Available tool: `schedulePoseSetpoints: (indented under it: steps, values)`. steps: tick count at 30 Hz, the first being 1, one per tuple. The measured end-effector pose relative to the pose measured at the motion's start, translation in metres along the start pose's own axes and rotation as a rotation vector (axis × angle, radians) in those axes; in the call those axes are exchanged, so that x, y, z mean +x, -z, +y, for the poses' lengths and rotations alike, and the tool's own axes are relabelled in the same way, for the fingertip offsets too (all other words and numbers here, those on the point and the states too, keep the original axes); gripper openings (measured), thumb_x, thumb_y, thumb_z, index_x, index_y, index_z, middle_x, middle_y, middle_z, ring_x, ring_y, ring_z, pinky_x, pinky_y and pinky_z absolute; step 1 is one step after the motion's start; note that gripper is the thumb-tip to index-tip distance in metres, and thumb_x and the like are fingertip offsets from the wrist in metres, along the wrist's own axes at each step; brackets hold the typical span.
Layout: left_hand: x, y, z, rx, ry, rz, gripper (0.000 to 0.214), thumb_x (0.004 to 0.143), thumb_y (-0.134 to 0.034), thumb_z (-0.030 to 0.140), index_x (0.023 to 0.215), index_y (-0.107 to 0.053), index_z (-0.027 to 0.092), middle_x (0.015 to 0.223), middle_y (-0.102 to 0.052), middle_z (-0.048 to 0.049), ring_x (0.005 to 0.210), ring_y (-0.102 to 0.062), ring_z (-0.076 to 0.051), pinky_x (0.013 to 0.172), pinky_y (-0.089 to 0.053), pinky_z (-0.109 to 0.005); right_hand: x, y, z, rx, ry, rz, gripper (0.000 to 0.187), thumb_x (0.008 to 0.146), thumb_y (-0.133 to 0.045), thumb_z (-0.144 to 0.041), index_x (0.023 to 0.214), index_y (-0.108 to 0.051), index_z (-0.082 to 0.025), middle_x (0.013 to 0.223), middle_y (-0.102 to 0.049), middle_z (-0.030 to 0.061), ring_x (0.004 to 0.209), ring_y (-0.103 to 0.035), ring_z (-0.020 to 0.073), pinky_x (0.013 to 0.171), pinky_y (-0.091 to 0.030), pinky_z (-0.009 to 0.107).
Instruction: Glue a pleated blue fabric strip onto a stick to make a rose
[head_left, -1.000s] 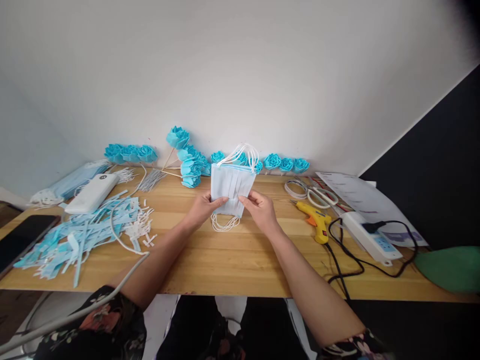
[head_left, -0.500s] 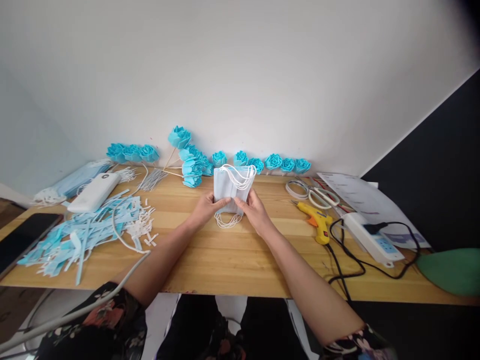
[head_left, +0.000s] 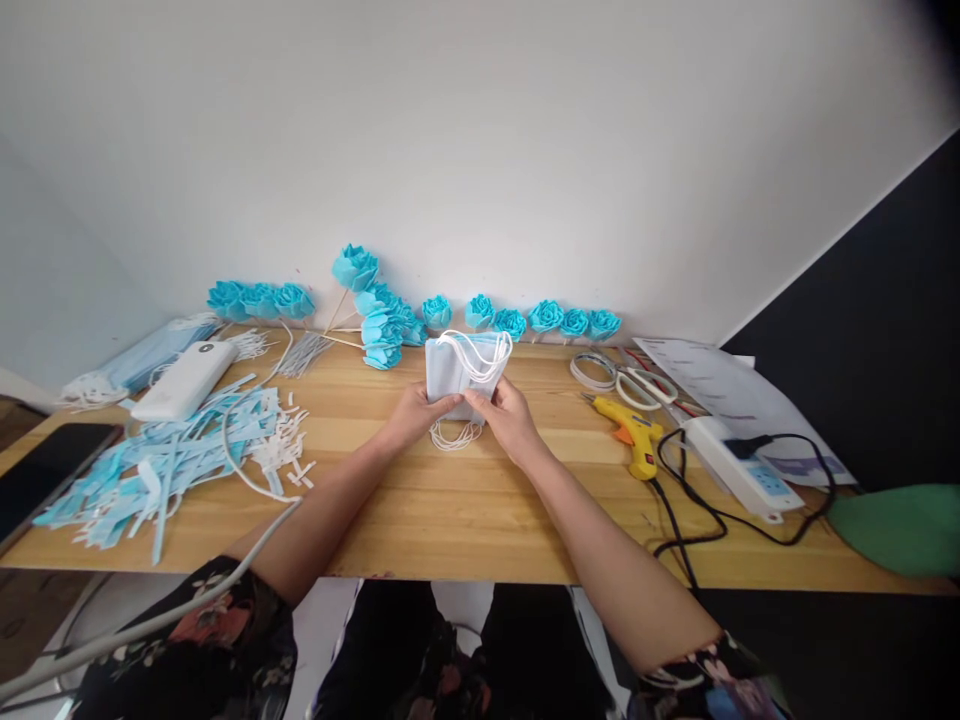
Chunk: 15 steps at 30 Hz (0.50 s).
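A small stack of pale blue face masks (head_left: 448,370) is held up over the middle of the table, white ear loops drooping at its top and bottom. My left hand (head_left: 417,412) grips its left side, the thumb lying across the front. On the right side, my right hand (head_left: 507,412) is closed on the same masks, its thumb also in front. The fingers behind the stack are hidden. Blue paper-like flowers (head_left: 381,330) lean against the wall just beyond the masks, some on thin sticks.
Cut blue strips (head_left: 180,450), a white power bank (head_left: 186,380), more masks (head_left: 142,360) and a phone (head_left: 52,475) lie left. At right are a yellow glue gun (head_left: 634,432), scissors (head_left: 645,388), tape rolls (head_left: 592,370), a power strip (head_left: 742,470) and a paper sheet (head_left: 720,385). A white cable (head_left: 259,545) crosses my left forearm.
The masks tip slightly, their top leaning a little differently, while both hands keep hold. The view has shifted a little; the things on the table stay put.
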<state>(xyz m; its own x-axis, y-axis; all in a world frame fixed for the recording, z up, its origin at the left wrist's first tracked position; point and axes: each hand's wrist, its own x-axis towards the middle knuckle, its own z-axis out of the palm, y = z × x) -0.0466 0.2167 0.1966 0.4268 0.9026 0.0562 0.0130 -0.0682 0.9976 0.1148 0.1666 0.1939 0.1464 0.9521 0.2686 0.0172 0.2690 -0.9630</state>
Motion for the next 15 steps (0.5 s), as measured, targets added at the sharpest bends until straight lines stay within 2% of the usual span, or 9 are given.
schedulePoseSetpoints:
  steps: [3,5,9,13,15]
  values:
    - [-0.001,-0.001,0.0,-0.005,0.025,-0.018,0.057,0.061,-0.081,0.055,0.09,-0.073,0.007,0.087,-0.074,-0.0094,0.079,-0.067,-0.024,0.07,-0.052,-0.031,0.001,0.006,-0.001,-0.04,-0.016,0.063,0.03,0.073,-0.075,-0.044,0.087,-0.071,-0.017,0.083,-0.073,0.0024,0.076,-0.064,0.0201,0.069,-0.05,0.03]
    - [-0.002,-0.002,0.002,-0.029,0.031,-0.04,0.057,0.062,-0.081,0.056,0.09,-0.072,0.008,0.088,-0.074,-0.0094,0.078,-0.067,-0.023,0.069,-0.052,-0.031,0.001,0.008,-0.006,-0.021,-0.019,0.103,0.028,0.071,-0.077,-0.043,0.081,-0.071,-0.017,0.077,-0.072,0.0011,0.07,-0.062,0.0182,0.065,-0.048,0.029]
    - [-0.003,-0.004,0.007,-0.07,0.042,-0.098,0.057,0.059,-0.083,0.055,0.091,-0.072,0.009,0.087,-0.074,-0.0076,0.076,-0.066,-0.02,0.072,-0.052,-0.03,0.001,0.008,-0.02,0.162,-0.046,0.193,0.028,0.067,-0.08,-0.04,0.083,-0.071,-0.017,0.081,-0.074,0.0014,0.071,-0.063,0.0174,0.068,-0.051,0.03]
    - [-0.005,-0.003,0.007,0.035,0.062,-0.146,0.045,0.065,-0.08,0.054,0.072,-0.07,0.011,0.066,-0.068,-0.0036,0.059,-0.057,-0.014,0.058,-0.044,-0.024,0.007,0.012,-0.025,0.344,-0.072,0.318,0.029,0.063,-0.083,-0.036,0.082,-0.071,-0.018,0.08,-0.075,0.0006,0.074,-0.065,0.0167,0.071,-0.052,0.029]
    - [-0.005,-0.001,0.005,0.06,0.037,-0.157,0.042,0.07,-0.077,0.052,0.065,-0.069,0.011,0.062,-0.066,-0.0029,0.057,-0.055,-0.013,0.058,-0.041,-0.023,0.01,0.017,-0.024,0.418,-0.082,0.385,0.029,0.062,-0.083,-0.035,0.082,-0.071,-0.019,0.082,-0.075,0.0003,0.077,-0.067,0.0171,0.073,-0.053,0.029]
